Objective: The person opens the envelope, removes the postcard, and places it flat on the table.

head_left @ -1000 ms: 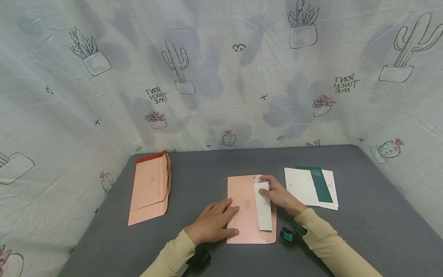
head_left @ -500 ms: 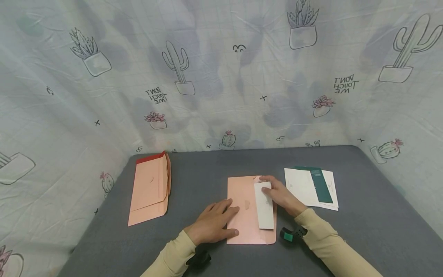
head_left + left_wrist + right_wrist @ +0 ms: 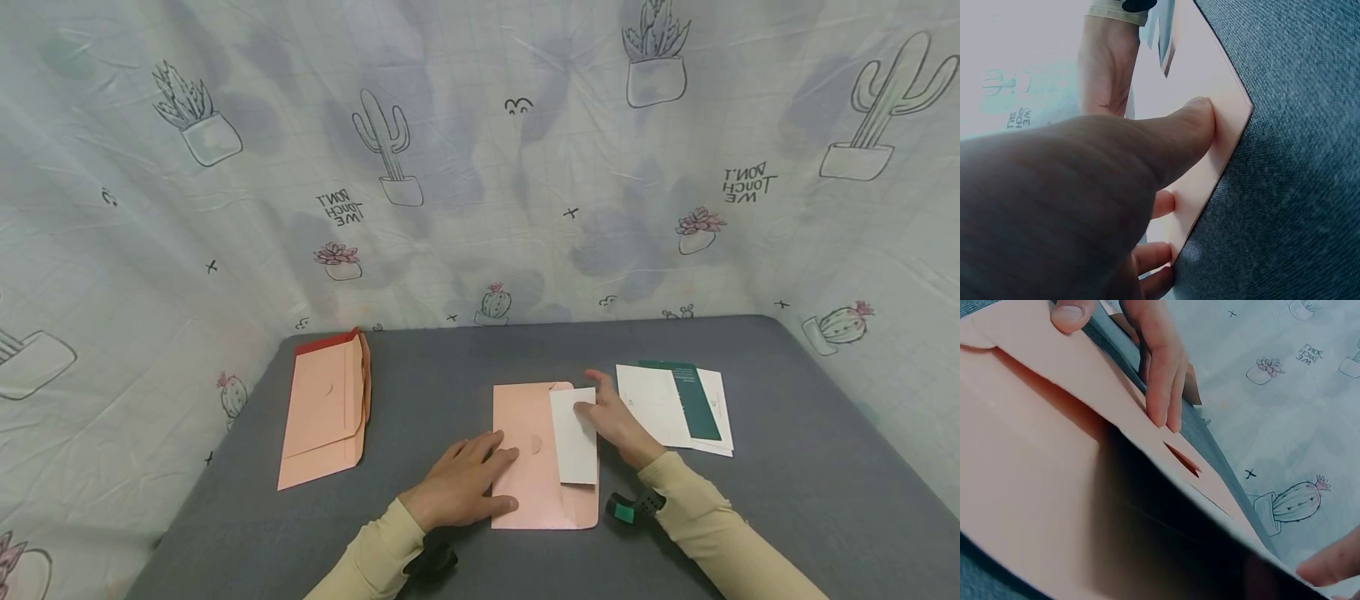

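Note:
A pink envelope lies on the grey table, a semicircular slit showing near its middle. My left hand rests on its left side with fingers spread; in the left wrist view the thumb presses near its edge. Over the envelope's right part stands a white card, its left edge along the envelope's opening. My right hand holds the card at its upper right, thumb against the face and index finger stretched beyond the corner. In the right wrist view the opening gapes in dark shadow, and a fingertip shows at lower right.
More pink envelopes, with a red edge at the top, lie stacked at the left. White sheets and a dark green card overlap at the right. A cactus-print curtain surrounds the table's back and sides.
The white card has tilted and shifted slightly right, showing a wider face, with its lower edge raised. My right index finger has straightened away from its top. The left hand stays put.

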{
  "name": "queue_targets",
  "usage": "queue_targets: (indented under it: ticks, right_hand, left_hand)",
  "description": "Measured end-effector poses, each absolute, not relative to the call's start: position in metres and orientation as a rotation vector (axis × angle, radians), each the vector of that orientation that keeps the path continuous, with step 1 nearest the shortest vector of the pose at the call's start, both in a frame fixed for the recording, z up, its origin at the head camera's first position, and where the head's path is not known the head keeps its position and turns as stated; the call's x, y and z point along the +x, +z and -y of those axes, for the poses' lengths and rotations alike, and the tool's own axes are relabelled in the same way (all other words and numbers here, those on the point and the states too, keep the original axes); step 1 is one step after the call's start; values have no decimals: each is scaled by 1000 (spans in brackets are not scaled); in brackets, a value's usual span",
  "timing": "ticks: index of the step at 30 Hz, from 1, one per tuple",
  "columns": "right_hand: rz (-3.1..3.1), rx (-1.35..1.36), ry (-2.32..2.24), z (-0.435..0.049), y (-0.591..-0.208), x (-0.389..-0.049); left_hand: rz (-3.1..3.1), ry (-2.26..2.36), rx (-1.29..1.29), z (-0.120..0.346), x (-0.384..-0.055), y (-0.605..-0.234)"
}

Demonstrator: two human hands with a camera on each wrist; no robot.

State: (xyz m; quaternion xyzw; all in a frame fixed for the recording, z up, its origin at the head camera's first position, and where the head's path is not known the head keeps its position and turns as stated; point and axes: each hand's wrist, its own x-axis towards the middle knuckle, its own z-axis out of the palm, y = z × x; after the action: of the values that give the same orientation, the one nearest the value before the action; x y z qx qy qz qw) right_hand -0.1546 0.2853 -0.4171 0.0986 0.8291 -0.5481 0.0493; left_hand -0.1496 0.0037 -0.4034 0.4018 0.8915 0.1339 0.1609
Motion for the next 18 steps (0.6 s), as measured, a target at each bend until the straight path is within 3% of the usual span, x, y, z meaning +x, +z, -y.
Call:
queue_targets:
  ticks: [18]
  right_hand:
    - [-2557, 363, -1616, -291, -413, -154]
  left_hand:
    - [-2542, 399, 1162, -3, -150, -405]
